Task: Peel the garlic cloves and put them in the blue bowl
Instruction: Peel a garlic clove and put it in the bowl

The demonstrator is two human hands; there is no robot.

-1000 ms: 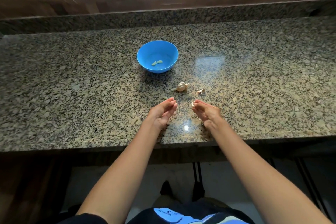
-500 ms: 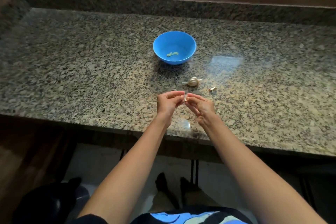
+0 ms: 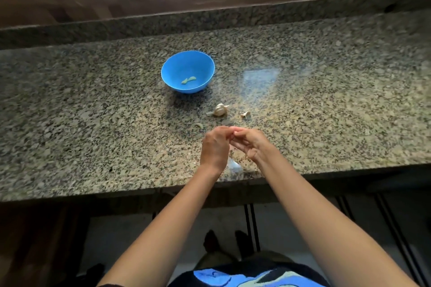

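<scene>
Fingertips of left hand and right hand pinch a near-hidden clove; bulb stem points left.

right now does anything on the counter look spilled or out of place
Nothing odd: only garlic scraps lie loose beside the garlic bulb, usual for peeling; the blue bowl stands upright.
</scene>
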